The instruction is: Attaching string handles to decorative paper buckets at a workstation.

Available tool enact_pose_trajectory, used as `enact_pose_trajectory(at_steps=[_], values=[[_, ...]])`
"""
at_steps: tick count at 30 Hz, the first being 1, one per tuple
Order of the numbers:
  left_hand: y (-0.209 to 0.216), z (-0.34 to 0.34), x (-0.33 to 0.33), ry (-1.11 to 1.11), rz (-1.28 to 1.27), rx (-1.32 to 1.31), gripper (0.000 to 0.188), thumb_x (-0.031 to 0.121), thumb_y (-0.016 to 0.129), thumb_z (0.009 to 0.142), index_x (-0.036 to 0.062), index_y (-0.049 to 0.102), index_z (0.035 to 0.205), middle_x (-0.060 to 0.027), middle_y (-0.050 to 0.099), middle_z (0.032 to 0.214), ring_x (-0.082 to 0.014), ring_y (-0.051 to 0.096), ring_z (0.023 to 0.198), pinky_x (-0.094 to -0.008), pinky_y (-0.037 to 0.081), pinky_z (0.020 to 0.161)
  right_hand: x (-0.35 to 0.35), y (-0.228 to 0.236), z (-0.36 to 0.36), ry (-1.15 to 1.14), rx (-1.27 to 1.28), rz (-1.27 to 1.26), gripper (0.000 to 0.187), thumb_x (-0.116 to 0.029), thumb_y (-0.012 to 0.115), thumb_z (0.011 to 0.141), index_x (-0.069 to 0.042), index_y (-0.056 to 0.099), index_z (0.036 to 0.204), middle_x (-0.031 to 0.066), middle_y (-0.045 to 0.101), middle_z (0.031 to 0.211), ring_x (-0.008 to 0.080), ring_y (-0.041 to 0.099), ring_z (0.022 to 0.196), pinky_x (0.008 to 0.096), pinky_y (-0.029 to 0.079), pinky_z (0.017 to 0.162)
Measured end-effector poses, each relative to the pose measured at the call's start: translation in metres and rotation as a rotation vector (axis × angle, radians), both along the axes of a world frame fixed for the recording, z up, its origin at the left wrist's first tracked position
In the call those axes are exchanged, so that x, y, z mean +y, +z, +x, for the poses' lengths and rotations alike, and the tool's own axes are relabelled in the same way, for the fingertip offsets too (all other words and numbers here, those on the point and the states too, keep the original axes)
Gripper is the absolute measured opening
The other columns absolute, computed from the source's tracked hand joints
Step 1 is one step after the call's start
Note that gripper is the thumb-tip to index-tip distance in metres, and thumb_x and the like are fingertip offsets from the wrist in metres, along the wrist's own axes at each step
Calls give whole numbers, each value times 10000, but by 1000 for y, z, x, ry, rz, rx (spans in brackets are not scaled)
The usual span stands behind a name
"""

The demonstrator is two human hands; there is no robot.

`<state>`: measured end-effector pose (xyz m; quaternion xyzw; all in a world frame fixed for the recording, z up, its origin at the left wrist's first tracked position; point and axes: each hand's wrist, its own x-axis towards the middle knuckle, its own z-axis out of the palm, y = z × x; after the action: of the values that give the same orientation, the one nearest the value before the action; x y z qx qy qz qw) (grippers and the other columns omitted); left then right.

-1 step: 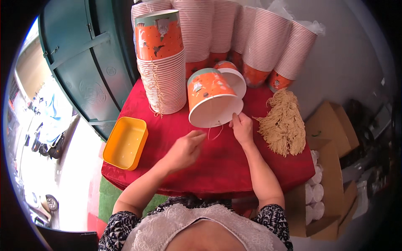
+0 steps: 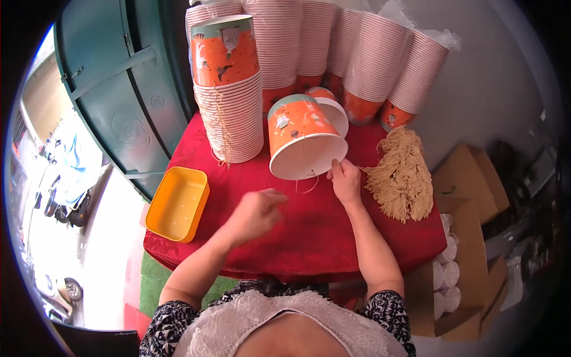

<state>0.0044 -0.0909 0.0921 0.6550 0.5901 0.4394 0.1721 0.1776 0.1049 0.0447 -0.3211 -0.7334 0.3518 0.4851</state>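
My right hand (image 2: 346, 183) is closed on the rim of an orange and grey-green paper bucket (image 2: 302, 122) with printed figures, thumb at the edge. The bucket is tilted, its white open mouth facing me. From a small hole near its lower rim hangs a thin loop of string (image 2: 306, 190). My left hand (image 2: 257, 214) hovers left of the string, apart from the bucket; its fingers are curled and slightly blurred, and whatever they may pinch cannot be made out. Behind the held bucket lies another bucket (image 2: 335, 116) on its side, partly hidden.
A tall stack of buckets (image 2: 232, 122) with string down its side stands left on the red cloth (image 2: 309, 244). A yellow tray (image 2: 199, 208) sits at the left, a bundle of tan strings (image 2: 401, 178) at the right. Several wrapped stacks (image 2: 377, 59) line the back. Cardboard boxes (image 2: 470, 250) stand right.
My left hand has moved a little to the left, away from the string. The held bucket has shifted slightly right and up in my right hand.
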Motion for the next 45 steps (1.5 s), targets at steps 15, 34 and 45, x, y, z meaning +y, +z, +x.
enact_pose_trajectory(at_steps=[15,34,45], values=[[87,-37,84,-145,178,-1324,617,425,669,878,19,450,1289,-111,622,1179,-181,657,985,-338,537,890,15,116,-31,-85,14,810,105,-38,537,930,17,624,910,123,570,619,182,579,548,335,453,532],[79,-12,106,-217,244,-1430,486,367,600,934,-7,500,1227,-126,637,1123,-198,653,971,-335,543,856,-62,137,-38,799,178,-312,222,-102,622,912,40,589,1080,34,651,876,33,508,553,194,408,463],[80,-12,101,-206,295,-1255,491,357,614,924,-3,482,1231,-109,636,1106,-176,656,942,-330,552,822,-57,125,-44,648,169,119,108,-61,650,886,44,661,866,71,688,736,106,631,667,262,504,581]])
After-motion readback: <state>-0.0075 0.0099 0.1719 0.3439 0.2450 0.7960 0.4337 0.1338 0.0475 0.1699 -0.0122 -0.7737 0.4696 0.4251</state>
